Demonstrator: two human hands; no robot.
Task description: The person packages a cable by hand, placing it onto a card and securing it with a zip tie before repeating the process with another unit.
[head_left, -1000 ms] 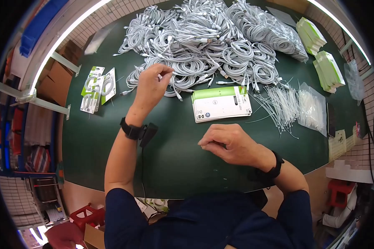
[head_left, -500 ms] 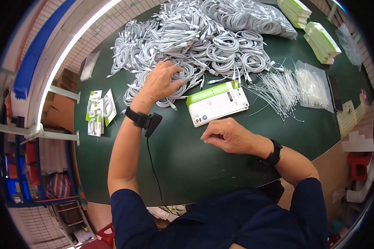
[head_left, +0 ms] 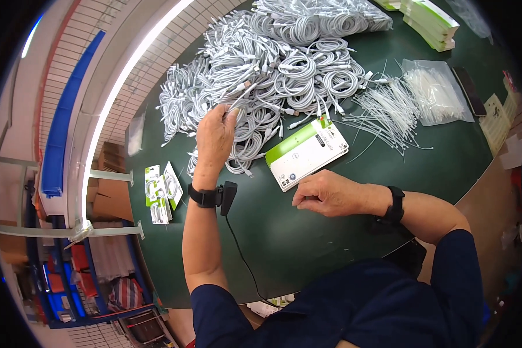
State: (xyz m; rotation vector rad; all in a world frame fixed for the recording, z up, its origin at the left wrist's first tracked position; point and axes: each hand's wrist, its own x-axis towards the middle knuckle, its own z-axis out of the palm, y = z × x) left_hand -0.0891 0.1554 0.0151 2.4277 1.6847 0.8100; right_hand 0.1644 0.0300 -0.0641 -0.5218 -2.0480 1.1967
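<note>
Left hand [head_left: 216, 136] up in the cable pile [head_left: 272, 64], fingertips pinching one white cable [head_left: 245, 91] at the heap's near edge. Right hand [head_left: 327, 193] low on the green table [head_left: 307, 243], fingers curled loosely together, just below the white-and-green box [head_left: 307, 152]. Cable ties [head_left: 383, 113] fanned right of the box, beside a clear bag [head_left: 435, 93]. Packaged cables [head_left: 161, 191] left of the wrist.

Left hand [head_left: 216, 138] stretched forward, fingers pinched — right hand [head_left: 325, 192] loosely curled, resting low.
</note>
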